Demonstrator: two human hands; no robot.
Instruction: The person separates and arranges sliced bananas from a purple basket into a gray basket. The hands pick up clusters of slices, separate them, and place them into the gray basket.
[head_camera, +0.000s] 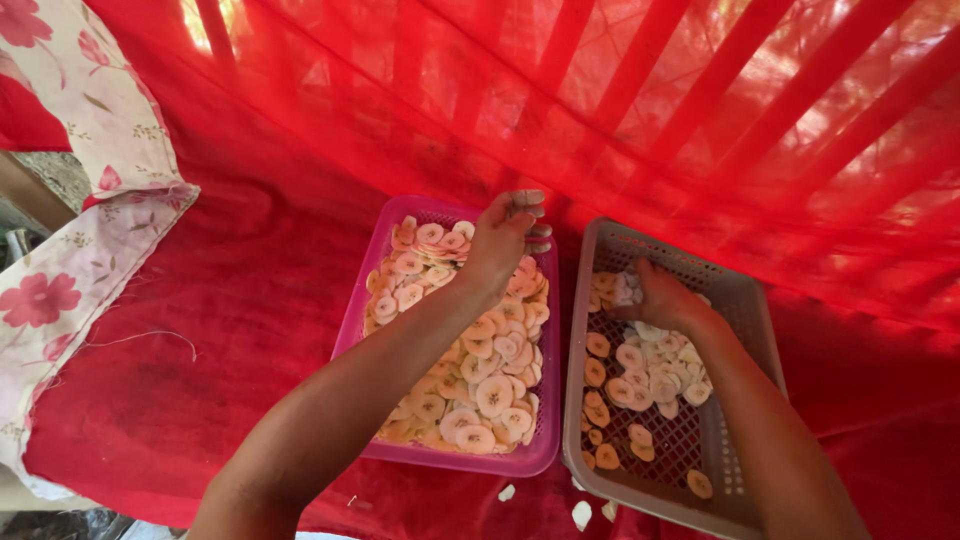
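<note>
1. Slices of banana (478, 372), pale and round, fill the pink basket (545, 440) in a loose heap; a thinner scatter of banana slices (640, 385) lies on the mesh floor of the grey basket (722, 440) just beside it; both baskets sit on a red cloth (250, 330).
2. Our left hand (505, 240) hangs over the far end of the pink basket with its fingers curled together; we cannot tell from this angle whether any slice is pinched inside them.
3. Our right hand (665, 298) is down in the far corner of the grey basket, fingers bunched on a small clump of slices (622, 290); it looks closed on them, though the palm hides the grip.
4. We judge the slices very light, thin and brittle or limp depending on how dry they are, which we cannot tell; the cut faces look matt, so they may be a little tacky and cling together.
5. We judge the best hold to be a gentle pinch at the rim of one slice, or a loose scoop under several; squeezing hard would likely crack or crush them.
6. A few stray slices (582, 514) lie on the cloth in front of the baskets; a floral fabric (70, 270) lies at the left.
</note>
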